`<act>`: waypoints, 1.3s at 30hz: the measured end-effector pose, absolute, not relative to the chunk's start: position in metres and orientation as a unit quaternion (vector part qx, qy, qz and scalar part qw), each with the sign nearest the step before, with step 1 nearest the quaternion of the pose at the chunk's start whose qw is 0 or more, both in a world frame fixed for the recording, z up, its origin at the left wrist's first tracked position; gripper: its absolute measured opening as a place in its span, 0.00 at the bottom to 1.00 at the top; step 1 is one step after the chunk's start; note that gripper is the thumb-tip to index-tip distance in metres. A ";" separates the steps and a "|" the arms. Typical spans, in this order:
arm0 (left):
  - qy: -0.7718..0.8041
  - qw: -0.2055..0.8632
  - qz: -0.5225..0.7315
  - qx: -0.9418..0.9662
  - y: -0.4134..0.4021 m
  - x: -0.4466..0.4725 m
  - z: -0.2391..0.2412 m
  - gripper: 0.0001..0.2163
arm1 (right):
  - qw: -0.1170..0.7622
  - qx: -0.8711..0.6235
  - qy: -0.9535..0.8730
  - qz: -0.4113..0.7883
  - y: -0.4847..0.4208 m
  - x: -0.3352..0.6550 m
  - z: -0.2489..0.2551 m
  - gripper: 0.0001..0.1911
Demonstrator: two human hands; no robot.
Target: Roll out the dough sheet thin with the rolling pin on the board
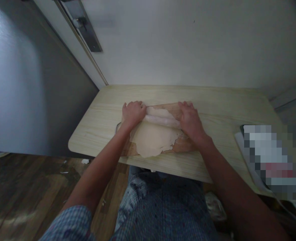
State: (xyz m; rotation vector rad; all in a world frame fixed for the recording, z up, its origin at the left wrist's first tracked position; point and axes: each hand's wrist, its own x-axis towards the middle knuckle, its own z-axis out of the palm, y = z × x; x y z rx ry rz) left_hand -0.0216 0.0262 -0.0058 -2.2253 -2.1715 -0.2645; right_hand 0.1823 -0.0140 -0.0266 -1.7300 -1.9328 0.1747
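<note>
A pale rolling pin lies across a thin, uneven sheet of dough. My left hand is closed over the pin's left end, and my right hand grips its right end. Beneath the dough is a brown wooden cutting board; a metal handle shows at its left side. The dough's near edge hangs slightly past the board's front edge, and part of the sheet shows beyond the pin. My palms and fingers hide both ends of the pin.
The board rests on a light wood-grain table against a white wall. At the table's right stands a device with a blurred-out screen. A grey panel rises on the left, and the wooden floor has small scraps on it.
</note>
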 end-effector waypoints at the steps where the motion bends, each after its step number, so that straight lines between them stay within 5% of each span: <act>1: -0.695 0.016 -0.087 -0.714 0.023 -0.022 -0.006 0.17 | 0.269 -0.637 -0.719 0.062 -0.017 0.182 -0.027 0.25; 21: -0.632 0.051 -0.180 -0.752 -0.059 -0.047 -0.020 0.21 | 0.199 -0.606 -0.769 0.039 -0.106 0.166 -0.018 0.26; 39: -0.672 0.021 -0.141 -0.726 -0.004 -0.024 -0.012 0.19 | 0.240 -0.612 -0.749 0.083 -0.044 0.178 -0.020 0.26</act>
